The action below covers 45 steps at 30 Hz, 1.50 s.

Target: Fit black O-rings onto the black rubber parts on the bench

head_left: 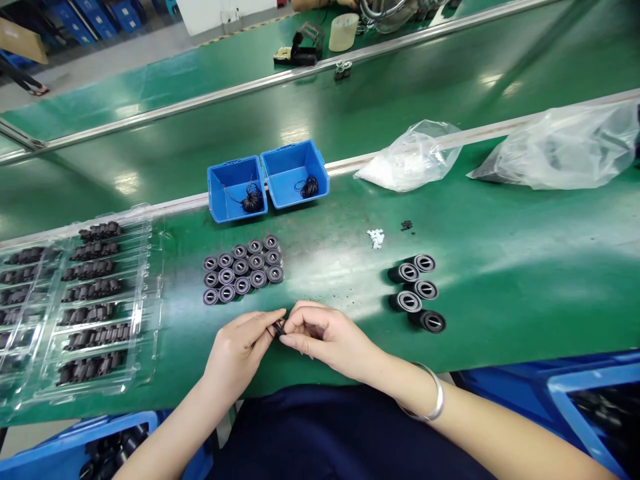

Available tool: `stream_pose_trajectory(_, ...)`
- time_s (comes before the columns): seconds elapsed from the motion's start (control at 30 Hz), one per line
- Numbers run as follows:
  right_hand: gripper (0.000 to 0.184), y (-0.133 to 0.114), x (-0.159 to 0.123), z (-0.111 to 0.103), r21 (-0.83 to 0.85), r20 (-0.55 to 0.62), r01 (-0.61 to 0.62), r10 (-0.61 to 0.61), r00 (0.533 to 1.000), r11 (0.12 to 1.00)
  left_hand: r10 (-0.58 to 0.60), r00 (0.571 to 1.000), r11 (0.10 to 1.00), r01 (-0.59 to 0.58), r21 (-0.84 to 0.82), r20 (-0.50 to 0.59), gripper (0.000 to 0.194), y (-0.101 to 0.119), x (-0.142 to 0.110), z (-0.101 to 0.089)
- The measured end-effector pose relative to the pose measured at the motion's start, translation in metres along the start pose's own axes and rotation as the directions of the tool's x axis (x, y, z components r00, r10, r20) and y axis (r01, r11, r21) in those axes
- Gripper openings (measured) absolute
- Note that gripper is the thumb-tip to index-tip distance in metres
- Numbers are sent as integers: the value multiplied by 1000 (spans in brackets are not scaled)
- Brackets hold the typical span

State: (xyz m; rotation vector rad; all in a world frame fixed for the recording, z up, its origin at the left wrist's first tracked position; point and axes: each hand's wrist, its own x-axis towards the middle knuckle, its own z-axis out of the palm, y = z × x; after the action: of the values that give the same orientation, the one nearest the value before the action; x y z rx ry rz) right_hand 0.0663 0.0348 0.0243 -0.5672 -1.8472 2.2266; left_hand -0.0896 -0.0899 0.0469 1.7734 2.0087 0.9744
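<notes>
My left hand (245,347) and my right hand (320,333) meet near the front of the green table. Between their fingertips is a small black part (279,327), pinched from both sides; the fingers cover most of it, so its exact kind does not show. Just beyond my left hand stand rows of short black cylinders (241,267) with slotted tops. Off to the right of my right hand is a looser group of taller black cylinders (410,302). Small white pieces (376,238) and tiny black pieces (407,226) lie in little piles farther back.
Clear plastic trays (145,287) with rows of black parts lie at left. Two blue bins (235,170) hold thin black rings or cords. Plastic bags (420,157) rest along the metal rail. Blue crates (565,387) stand below the table's front edge on both sides.
</notes>
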Motion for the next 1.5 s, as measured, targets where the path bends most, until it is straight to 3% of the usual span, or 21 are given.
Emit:
stream_pose_trajectory(0.53,33,0,2,-3,347,70,-207,195,978,915,3,1000,992,-6,-126,-25,35,-7,-4,1)
stream_pose_trajectory(0.67,34,-4,3,-4,423,59,-200,193,979,884,-65,997,980,55,-192,-46,33,-2,-4,3)
stream_pose_trajectory(0.77,35,-5,4,-5,438,54,-208,205,977,875,-184,981,936,154,-315,-67,28,0,-5,2)
stream_pose_trajectory(0.9,34,-18,7,-15,281,-31,-179,196,980,943,-312,950,870,275,-410,-24,24,-6,-8,-1)
stream_pose_trajectory(0.97,29,-34,15,-28,13,-141,-70,71,987,997,-286,958,911,281,-301,28,21,-13,-8,-3)
stream_pose_trajectory(1.0,25,-45,22,-37,-171,-193,5,-39,980,985,-271,961,931,275,-239,49,19,-15,-9,-3)
stream_pose_trajectory(1.03,20,-55,31,-47,-376,-237,98,-198,951,921,-262,963,944,269,-190,63,18,-17,-9,-3)
stream_pose_trajectory(1.1,14,-75,53,-68,-696,-230,179,-452,862,696,-258,963,951,268,-153,81,18,-19,-9,-3)
stream_pose_trajectory(1.17,12,-90,80,-87,-847,-177,169,-567,804,504,-245,965,953,258,-160,96,19,-16,-10,-3)
stream_pose_trajectory(1.23,10,-97,107,-101,-922,-144,111,-594,792,372,-213,972,957,227,-181,94,20,-13,-11,-5)
stream_pose_trajectory(1.33,10,-99,138,-113,-970,-115,34,-576,810,241,-187,980,954,197,-227,63,23,-8,-13,-8)
stream_pose_trajectory(1.5,8,-95,159,-113,-990,-74,3,-539,839,140,-234,971,909,238,-343,54,27,-8,-16,-10)
